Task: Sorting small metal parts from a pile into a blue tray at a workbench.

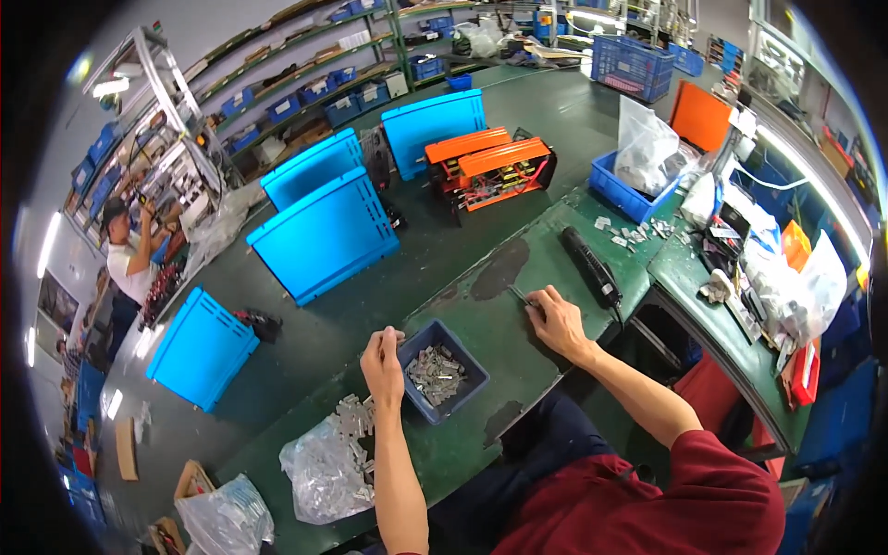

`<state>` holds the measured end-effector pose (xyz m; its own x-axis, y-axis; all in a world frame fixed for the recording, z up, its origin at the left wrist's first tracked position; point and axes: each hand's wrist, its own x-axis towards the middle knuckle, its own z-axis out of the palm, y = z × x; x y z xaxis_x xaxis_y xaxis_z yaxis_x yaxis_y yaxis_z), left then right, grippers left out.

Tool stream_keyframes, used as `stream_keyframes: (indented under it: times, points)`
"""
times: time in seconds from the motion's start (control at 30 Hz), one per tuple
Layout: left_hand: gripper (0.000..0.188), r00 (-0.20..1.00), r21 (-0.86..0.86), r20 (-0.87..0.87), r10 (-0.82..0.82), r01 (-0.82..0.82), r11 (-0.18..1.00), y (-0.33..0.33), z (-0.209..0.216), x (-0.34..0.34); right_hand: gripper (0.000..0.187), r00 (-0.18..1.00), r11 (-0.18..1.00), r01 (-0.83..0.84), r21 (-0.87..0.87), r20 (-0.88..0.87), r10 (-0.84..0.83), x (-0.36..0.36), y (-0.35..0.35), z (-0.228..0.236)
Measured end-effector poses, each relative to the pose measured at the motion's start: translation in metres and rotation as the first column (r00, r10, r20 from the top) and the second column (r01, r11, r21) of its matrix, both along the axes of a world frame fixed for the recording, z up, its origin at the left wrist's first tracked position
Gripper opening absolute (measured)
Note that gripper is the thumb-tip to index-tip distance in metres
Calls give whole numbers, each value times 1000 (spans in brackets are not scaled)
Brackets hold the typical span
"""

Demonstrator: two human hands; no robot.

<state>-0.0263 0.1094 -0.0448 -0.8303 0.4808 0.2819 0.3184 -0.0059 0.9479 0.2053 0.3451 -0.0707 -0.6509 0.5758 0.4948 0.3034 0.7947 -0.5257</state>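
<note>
My left hand [382, 366] is closed at the left rim of a small dark-blue bin [472, 393], fingertips pinched together. Whatever they hold, if anything, is too small to make out. Inside the bin lies a heap of small silver metal pieces [437, 375]. To the right, my right hand [560, 326] rests low over the green bench top, fingers closed around a thin metal tool [518, 294] whose end sticks out to the left. Beside my left forearm, more silver pieces [353, 421] spill from a clear plastic bag [324, 472].
A black corded handheld tool [592, 268] lies beyond my right hand. Loose metal bits [632, 233] sit near a blue bin [606, 185] of plastic bags. Blue panels [324, 236] and orange-framed electrical units [499, 166] stand across the bench. A co-worker [129, 259] is at far left.
</note>
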Motion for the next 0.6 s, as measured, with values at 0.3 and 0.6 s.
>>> stream_keyframes:
  times: [0.3,0.6]
  points:
    - [38,1000,-66,14,14,-13,998,0,18,8,16,1000,999,22,30,-10,-22,-2,-3,4]
    - [39,999,-35,-1,44,-44,998,-5,10,10,14,998,999,-14,34,-61,16,-6,-3,0]
